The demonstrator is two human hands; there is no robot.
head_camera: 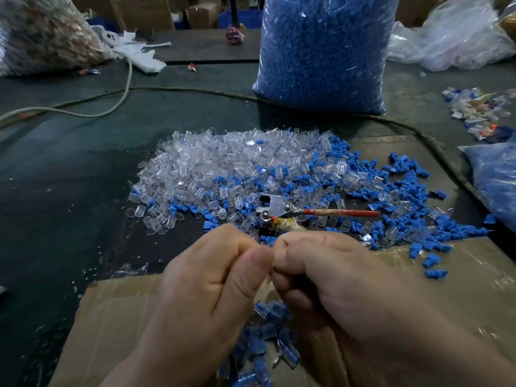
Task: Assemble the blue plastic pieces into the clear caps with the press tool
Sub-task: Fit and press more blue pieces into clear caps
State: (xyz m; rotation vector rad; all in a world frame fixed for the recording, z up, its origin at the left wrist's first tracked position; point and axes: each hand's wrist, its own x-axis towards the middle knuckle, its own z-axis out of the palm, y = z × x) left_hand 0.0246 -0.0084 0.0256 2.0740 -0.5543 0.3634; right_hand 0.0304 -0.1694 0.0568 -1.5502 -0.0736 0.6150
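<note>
A heap of clear caps [223, 166] lies mid-table, with loose blue pieces [405, 174] scattered through it and to its right. The metal press tool [275, 208] with a red handle [343, 212] lies at the heap's near edge. My left hand [215, 280] and my right hand [329, 275] meet fingertip to fingertip just in front of the tool, fingers curled and pinching a small part that is almost wholly hidden between them. Below my hands, blue-filled clear caps [265, 344] lie in a cardboard box [120, 317].
A tall clear bag of blue pieces [324, 51] stands behind the heap. Cables [125, 79] cross the dark table. Another bag [494, 174] lies at the right edge, scrap bits [474, 107] at far right, and a bag of mixed parts [42, 32] at back left.
</note>
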